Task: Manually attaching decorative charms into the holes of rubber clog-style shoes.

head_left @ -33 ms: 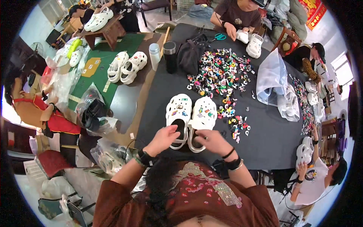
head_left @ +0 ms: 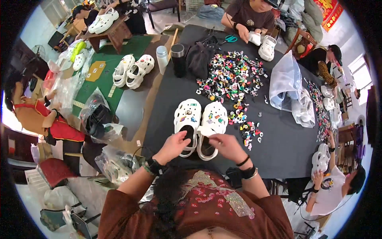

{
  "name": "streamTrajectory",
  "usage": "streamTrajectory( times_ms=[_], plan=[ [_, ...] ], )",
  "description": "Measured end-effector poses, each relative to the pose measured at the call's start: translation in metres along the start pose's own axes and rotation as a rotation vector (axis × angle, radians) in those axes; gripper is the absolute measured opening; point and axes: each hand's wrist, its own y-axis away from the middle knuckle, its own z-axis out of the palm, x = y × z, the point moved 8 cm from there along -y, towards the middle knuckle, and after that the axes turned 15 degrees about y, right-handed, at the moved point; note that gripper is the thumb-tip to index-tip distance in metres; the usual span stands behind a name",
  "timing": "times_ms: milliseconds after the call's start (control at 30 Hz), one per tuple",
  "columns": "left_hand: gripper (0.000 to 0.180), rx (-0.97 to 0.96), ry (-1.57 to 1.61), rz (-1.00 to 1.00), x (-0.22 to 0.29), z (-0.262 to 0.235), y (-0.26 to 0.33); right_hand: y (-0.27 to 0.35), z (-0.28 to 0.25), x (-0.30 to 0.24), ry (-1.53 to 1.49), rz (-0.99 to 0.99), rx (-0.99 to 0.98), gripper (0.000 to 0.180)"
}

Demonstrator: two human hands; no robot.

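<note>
Two white clogs stand side by side on the black-covered table, toes away from me. The left clog (head_left: 187, 113) and the right clog (head_left: 215, 115) carry small colourful charms on their tops. My left hand (head_left: 174, 145) is at the left clog's outer rim, its fingertips over the foot opening and its thumb apart from the fingers. Over the right clog's opening, by the strap, is my right hand (head_left: 229, 147) with fingers bent together; whatever lies between them is hidden. Beyond the clogs spreads a pile of loose charms (head_left: 234, 73).
A black tumbler (head_left: 178, 59), a pale bottle (head_left: 162, 59) and a dark bag (head_left: 200, 59) stand at the far left of the table. A clear plastic bag (head_left: 285, 85) lies at the right. More white clogs (head_left: 140, 71) sit on the left table. Several people work around.
My right hand has shifted slightly, its fingers bending closer together over the right clog's opening. My left hand and both clogs look almost unmoved.
</note>
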Motion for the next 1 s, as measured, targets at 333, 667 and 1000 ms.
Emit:
streamTrajectory(
  times_ms=[333,667,1000],
  plan=[
    [0.056,0.031,-0.041,-0.119,-0.013,0.043,-0.045,0.027,0.033,0.117,0.17,0.306,-0.041,0.043],
    [0.026,-0.097,-0.389,0.272,0.021,0.031,-0.053,0.044,0.058,0.045,-0.268,0.073,-0.495,0.04],
    [0.027,-0.32,-0.466,0.252,0.003,0.018,-0.066,0.06,0.066,0.059,-0.006,0.041,-0.52,0.031]
  ],
)
